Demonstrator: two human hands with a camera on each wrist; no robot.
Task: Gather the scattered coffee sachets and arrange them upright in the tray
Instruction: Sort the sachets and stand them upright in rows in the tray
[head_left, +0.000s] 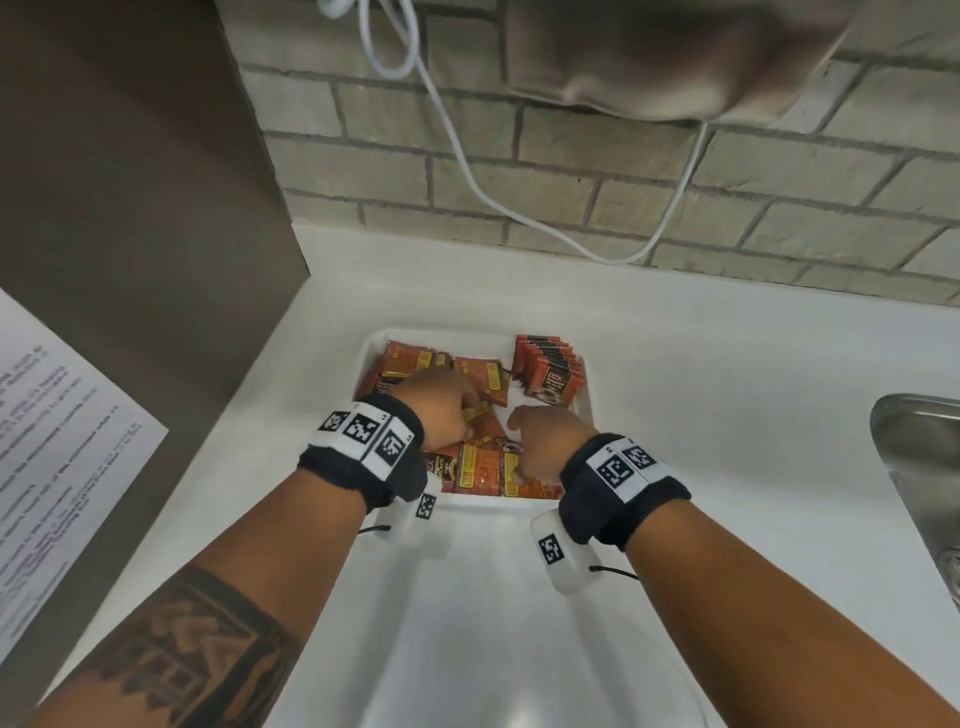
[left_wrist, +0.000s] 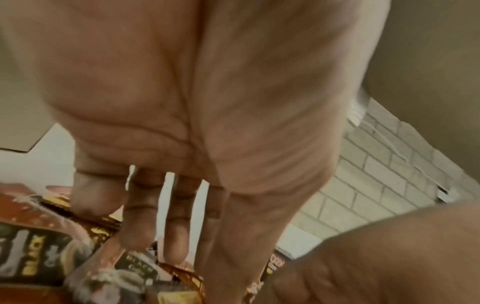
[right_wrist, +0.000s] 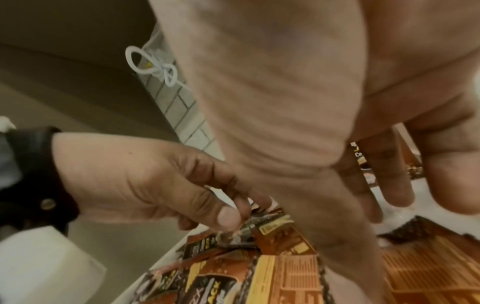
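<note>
A white tray (head_left: 488, 503) on the counter holds several orange coffee sachets (head_left: 480, 465) lying loose and flat. A row of sachets (head_left: 548, 371) stands upright in the tray's far right corner. My left hand (head_left: 465, 402) reaches into the middle of the tray. In the right wrist view its thumb and fingers (right_wrist: 228, 218) pinch the edge of one sachet (right_wrist: 262, 223). My right hand (head_left: 524, 447) hovers over the near right sachets with relaxed fingers (right_wrist: 392, 185) and holds nothing. Loose sachets (left_wrist: 39, 253) also lie under the left fingers (left_wrist: 174, 238).
The white counter (head_left: 727, 389) meets a brick wall (head_left: 623, 171) with a white cable (head_left: 467, 171) hanging down it. A brown panel (head_left: 130, 208) and a printed sheet (head_left: 62, 441) stand to the left. A steel sink (head_left: 919, 441) lies at the right edge.
</note>
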